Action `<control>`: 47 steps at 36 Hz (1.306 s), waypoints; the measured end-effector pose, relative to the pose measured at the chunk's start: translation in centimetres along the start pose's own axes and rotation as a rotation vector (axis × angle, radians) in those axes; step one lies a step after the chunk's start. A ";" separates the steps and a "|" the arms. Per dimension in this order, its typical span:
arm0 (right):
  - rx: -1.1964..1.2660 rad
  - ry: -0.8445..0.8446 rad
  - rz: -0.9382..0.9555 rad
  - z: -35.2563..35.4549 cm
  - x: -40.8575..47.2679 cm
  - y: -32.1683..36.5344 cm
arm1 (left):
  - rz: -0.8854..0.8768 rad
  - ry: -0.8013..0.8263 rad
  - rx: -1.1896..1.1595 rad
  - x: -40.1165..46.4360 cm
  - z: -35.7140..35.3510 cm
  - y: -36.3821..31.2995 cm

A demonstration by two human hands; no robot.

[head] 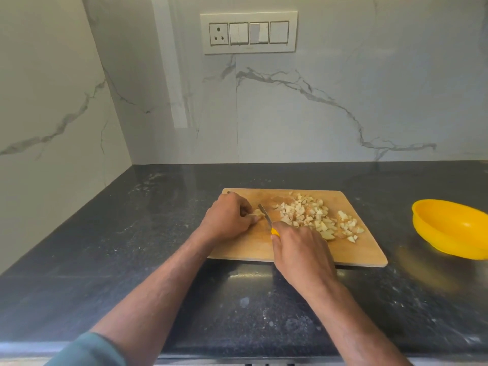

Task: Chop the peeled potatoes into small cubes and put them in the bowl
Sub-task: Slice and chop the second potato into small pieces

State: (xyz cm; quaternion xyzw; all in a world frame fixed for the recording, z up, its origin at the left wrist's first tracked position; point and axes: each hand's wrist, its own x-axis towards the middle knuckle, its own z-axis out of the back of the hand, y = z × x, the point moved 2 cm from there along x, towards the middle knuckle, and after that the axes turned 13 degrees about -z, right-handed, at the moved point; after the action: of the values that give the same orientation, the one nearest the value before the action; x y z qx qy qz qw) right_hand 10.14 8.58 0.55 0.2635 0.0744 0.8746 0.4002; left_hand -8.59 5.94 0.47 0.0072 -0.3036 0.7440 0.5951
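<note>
A wooden cutting board [351, 250] lies on the dark counter. On its left part my left hand [227, 219] holds a small pale potato piece [258, 213] down with curled fingers. My right hand [303, 253] grips the yellow handle of a knife [265, 214]. The blade lies against the potato piece's right side. A pile of several small potato cubes [314, 216] covers the middle and right of the board. The yellow bowl [449, 228] stands on the counter to the right of the board, and no cubes are visible inside it.
The black speckled counter [132, 247] runs to a marble-patterned wall behind and at the left. A switch and socket panel [249, 33] sits high on the back wall. The counter's front edge runs along the bottom of the view.
</note>
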 end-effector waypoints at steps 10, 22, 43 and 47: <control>0.031 -0.013 0.014 0.2 -0.3 0.0 | 0.016 -0.020 -0.032 0.0 -0.1 0.4; 0.042 -0.028 -0.022 0.0 -0.9 -0.3 | 0.051 -0.047 -0.034 0.0 -0.5 0.4; -0.018 0.043 0.016 -0.6 1.3 1.4 | 0.121 -0.103 -0.019 0.3 -1.0 0.3; -0.052 0.058 0.030 -0.6 1.2 1.4 | 0.129 -0.101 -0.034 0.4 -1.1 0.6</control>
State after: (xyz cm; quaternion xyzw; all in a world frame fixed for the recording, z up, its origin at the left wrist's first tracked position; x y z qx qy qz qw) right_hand 8.28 8.57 1.03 0.2285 0.0594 0.8894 0.3915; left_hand -8.87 6.73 -0.53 0.0150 -0.3458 0.7743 0.5297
